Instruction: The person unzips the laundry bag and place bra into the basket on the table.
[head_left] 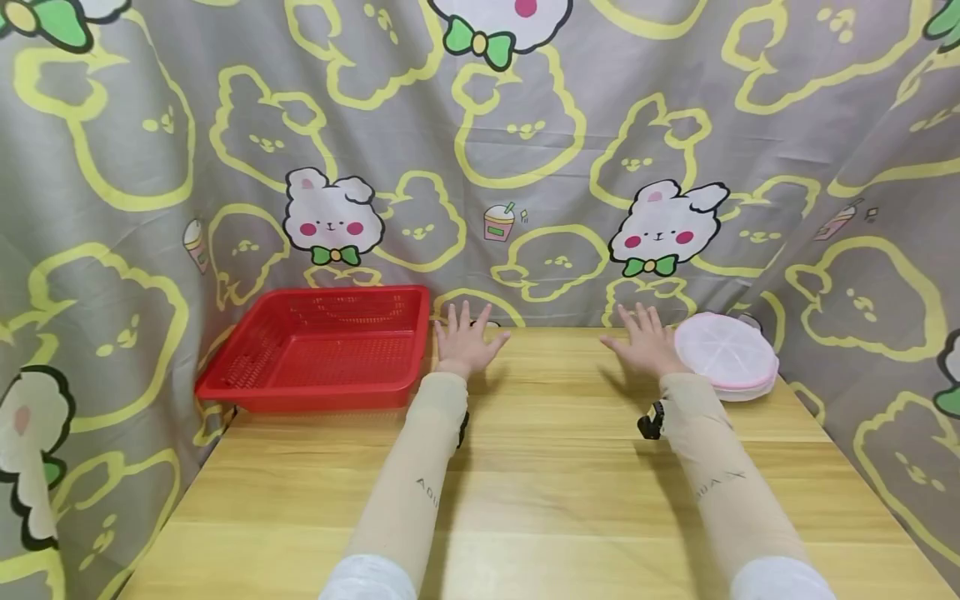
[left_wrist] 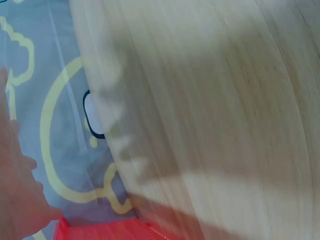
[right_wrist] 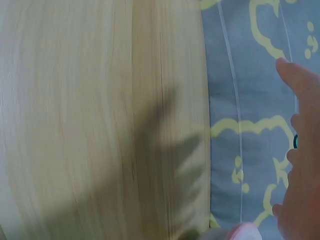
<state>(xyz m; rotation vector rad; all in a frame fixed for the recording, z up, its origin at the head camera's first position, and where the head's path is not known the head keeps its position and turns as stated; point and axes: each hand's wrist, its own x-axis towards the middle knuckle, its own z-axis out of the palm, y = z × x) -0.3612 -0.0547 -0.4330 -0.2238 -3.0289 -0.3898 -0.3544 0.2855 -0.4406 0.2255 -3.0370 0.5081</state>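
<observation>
Both arms reach forward over the wooden table (head_left: 540, 500). My left hand (head_left: 467, 343) has its fingers spread and holds nothing, just right of a red plastic basket (head_left: 315, 398). In the left wrist view that hand (left_wrist: 22, 185) shows at the left edge, with the basket's rim (left_wrist: 110, 231) below. My right hand (head_left: 647, 343) is likewise spread and bare, close beside a round white lidded container (head_left: 723, 350) with a pink rim. The right wrist view shows the hand (right_wrist: 302, 160) at the right edge, its finger shadows falling on the wood.
A grey curtain (head_left: 540, 150) printed with yellow outlines and white cartoon animals hangs behind the table and along both sides. The basket has perforated walls and stands at the table's back left; the container sits at the back right. Each wrist wears a small black device (head_left: 651, 421).
</observation>
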